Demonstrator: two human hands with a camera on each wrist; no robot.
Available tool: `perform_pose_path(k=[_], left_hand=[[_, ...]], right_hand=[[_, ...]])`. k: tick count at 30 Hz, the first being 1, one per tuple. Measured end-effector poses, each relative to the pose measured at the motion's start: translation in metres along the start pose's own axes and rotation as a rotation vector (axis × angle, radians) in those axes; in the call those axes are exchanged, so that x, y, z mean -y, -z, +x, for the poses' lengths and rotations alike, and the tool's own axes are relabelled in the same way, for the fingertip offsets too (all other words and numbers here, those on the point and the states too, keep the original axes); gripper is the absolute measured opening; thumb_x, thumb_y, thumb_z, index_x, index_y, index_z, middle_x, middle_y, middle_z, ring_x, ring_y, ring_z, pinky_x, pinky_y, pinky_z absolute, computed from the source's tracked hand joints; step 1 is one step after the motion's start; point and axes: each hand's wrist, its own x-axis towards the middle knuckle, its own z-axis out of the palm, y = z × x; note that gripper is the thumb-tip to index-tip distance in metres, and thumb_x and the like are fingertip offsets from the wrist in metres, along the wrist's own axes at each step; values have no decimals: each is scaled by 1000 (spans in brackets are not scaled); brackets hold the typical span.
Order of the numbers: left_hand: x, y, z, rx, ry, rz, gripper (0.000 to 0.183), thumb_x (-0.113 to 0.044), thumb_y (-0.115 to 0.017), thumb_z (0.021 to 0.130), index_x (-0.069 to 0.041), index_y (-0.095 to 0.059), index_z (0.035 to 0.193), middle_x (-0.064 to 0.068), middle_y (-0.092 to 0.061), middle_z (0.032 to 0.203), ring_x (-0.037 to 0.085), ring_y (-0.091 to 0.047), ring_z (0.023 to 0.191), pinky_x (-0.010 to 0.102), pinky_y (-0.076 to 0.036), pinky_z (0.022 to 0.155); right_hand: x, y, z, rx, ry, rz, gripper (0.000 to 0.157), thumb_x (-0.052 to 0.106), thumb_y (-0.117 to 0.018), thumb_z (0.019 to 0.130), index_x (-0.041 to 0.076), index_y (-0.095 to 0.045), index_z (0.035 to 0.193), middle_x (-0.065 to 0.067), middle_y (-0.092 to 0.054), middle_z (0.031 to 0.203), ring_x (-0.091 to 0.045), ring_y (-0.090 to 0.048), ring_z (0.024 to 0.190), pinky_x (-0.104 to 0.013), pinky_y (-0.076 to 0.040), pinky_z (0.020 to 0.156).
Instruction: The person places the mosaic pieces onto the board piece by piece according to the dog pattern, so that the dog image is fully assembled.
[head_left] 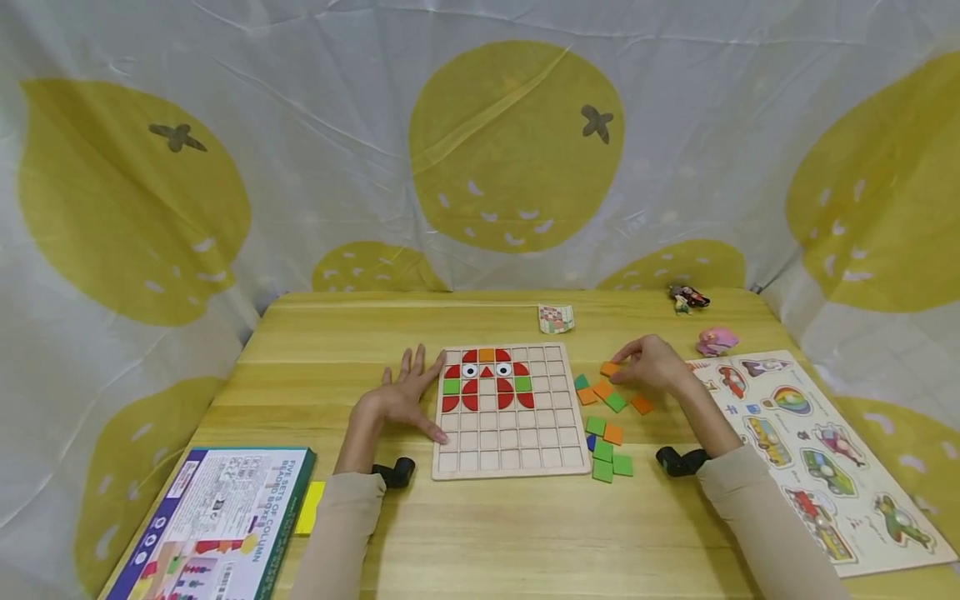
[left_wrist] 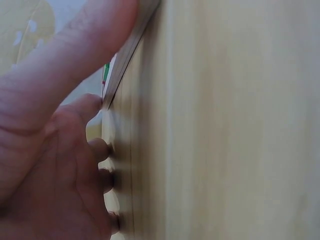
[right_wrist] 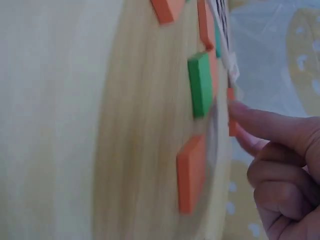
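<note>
My right hand (head_left: 654,364) pinches an orange square tile (head_left: 609,368) between thumb and forefinger; in the right wrist view that tile (right_wrist: 232,128) is raised off the table and its other fingers are curled in. My left hand (head_left: 405,398) is spread at the left side of a wooden grid board (head_left: 495,462), thumb and forefinger touching its edge. The left wrist view shows the thumb (left_wrist: 75,60) against the board's side. Red, green, orange and eye-marked pieces fill upper-left cells, including a green tile (head_left: 522,384). Loose green tiles (head_left: 602,471) and orange tiles (head_left: 641,404) lie right of the board.
A small pattern card (head_left: 556,318) lies behind the board. To the right are a picture puzzle board (head_left: 802,433), a pink toy (head_left: 717,340) and small figures (head_left: 686,298). At the left front lie a boxed set (head_left: 225,508) and a yellow piece (head_left: 310,508).
</note>
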Motion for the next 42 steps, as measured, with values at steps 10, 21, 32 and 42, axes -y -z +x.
perform_pose_path(k=[10, 21, 32, 42], left_hand=[[1, -2, -1, -5, 5, 6, 139, -57, -86, 57, -25, 5, 156, 18, 24, 159, 40, 25, 146, 70, 10, 112], [-2, 1, -2, 1, -10, 13, 138, -57, -86, 58, -22, 5, 156, 20, 24, 159, 41, 24, 146, 71, 9, 112], [-2, -2, 1, 10, -1, 21, 138, -60, -84, 59, -24, 6, 156, 19, 24, 159, 40, 25, 146, 71, 9, 112], [-1, 0, 0, 2, -4, 16, 138, -57, -86, 58, -22, 5, 156, 20, 24, 159, 41, 25, 146, 71, 9, 112]], right_hand=[[91, -86, 8, 122, 175, 115, 22, 15, -80, 78, 11, -76, 99, 4, -32, 48, -11, -24, 46, -22, -26, 48], [120, -124, 22, 31, 149, 9, 19, 12, -87, 68, 13, -79, 85, -4, -63, 73, -15, -41, 58, -24, -30, 53], [123, -132, 19, 32, 115, 2, 19, 14, -88, 67, 16, -80, 85, 0, -74, 89, -13, -57, 78, -24, -43, 63], [98, -89, 11, 139, 216, 64, 38, 20, -77, 82, 14, -70, 120, 2, -40, 53, -13, -27, 51, -22, -26, 48]])
